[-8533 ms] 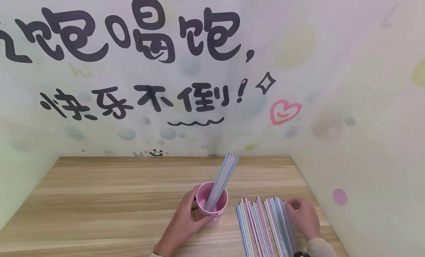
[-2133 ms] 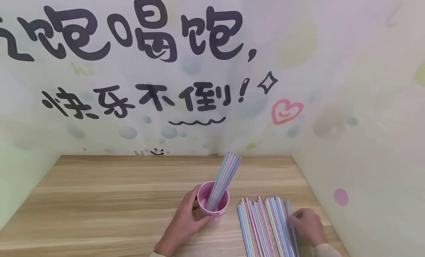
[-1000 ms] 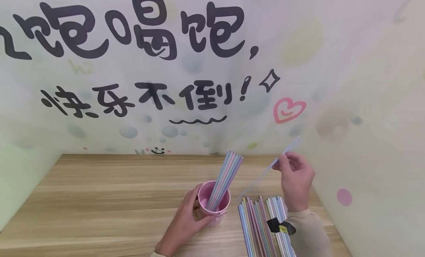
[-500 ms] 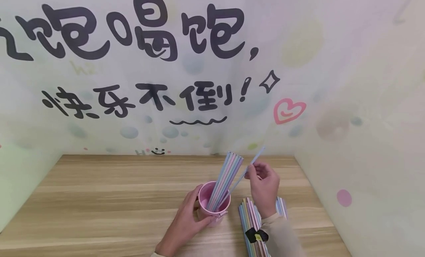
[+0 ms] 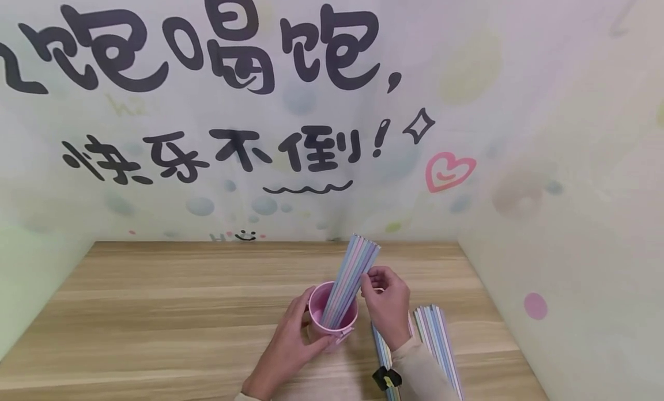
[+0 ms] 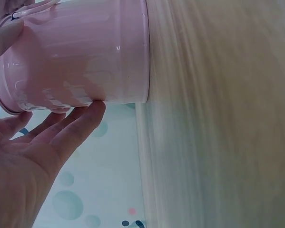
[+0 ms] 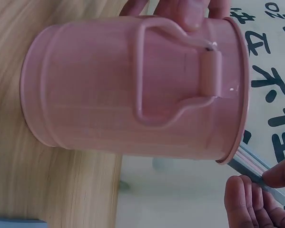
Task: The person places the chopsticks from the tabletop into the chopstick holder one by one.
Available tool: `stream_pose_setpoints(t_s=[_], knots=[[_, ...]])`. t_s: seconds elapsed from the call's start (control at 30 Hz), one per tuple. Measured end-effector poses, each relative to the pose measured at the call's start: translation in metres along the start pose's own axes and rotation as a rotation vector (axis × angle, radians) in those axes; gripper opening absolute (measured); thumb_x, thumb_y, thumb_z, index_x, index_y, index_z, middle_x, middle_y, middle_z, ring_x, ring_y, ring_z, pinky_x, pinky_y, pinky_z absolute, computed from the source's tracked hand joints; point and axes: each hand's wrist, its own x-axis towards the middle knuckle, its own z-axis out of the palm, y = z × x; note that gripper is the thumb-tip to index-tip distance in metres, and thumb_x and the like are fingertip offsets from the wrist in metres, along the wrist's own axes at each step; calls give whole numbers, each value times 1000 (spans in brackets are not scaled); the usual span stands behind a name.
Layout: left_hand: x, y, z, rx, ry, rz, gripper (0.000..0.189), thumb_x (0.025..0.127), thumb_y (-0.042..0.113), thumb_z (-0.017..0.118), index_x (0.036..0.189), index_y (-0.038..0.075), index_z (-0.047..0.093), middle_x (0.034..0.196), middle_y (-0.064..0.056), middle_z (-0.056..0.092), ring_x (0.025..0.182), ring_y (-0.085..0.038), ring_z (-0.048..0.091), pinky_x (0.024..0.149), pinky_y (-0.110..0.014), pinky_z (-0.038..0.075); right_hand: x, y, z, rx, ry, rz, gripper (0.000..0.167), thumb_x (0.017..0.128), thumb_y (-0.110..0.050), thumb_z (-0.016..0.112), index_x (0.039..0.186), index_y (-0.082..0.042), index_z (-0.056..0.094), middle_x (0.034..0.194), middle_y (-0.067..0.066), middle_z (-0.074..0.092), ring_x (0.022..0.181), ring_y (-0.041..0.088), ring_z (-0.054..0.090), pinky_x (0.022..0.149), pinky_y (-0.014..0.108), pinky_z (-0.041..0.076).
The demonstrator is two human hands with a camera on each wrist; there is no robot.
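Observation:
My left hand (image 5: 290,337) grips a small pink pail (image 5: 332,340) with thumb and fingers on opposite sides. Seen from the left wrist, the pail (image 6: 75,57) stands on the table, fingertips (image 6: 97,111) against its wall. A bundle of thin pastel sticks (image 5: 350,280) in blue, pink and purple leans to the right inside it. My right hand (image 5: 389,303) is at the bundle's right edge, thumb and finger pinching a stick. The right wrist view shows that thumb (image 7: 280,173) on the sticks (image 7: 249,164) just beyond the rim.
Two rows of similar sticks lie right of the pail; the right row (image 5: 438,343) shows, while my forearm partly covers the left row (image 5: 381,346). The wooden table (image 5: 181,309) meets a printed back wall (image 5: 290,216) and a right side wall (image 5: 586,263).
My right hand lifted a stick from the right row and brought it left into the pail, against the bundle. Over the frames the bundle has grown and the right row narrowed. The left hand stayed put.

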Motion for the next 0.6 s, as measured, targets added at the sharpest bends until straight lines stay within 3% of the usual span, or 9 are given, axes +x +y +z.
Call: stream_pose_setpoints(t_s=[0.33, 0.6], knots=[[0, 0, 0, -15, 4, -6, 98, 77, 37, 86, 156, 27, 29, 146, -1, 44, 129, -20, 50, 100, -32, 55, 2, 5, -14, -32, 4, 27, 8, 93, -6, 67, 93, 1, 72, 79, 13, 68, 67, 25, 68, 60, 34, 64], [0, -2, 2, -16, 7, -9, 99, 76, 35, 87, 155, 31, 28, 145, 2, 44, 130, -19, 49, 101, -34, 54, -2, 22, -46, -107, 13, 158, 17, 99, -11, 59, 97, 0, 72, 82, 10, 67, 71, 23, 67, 63, 30, 63]])
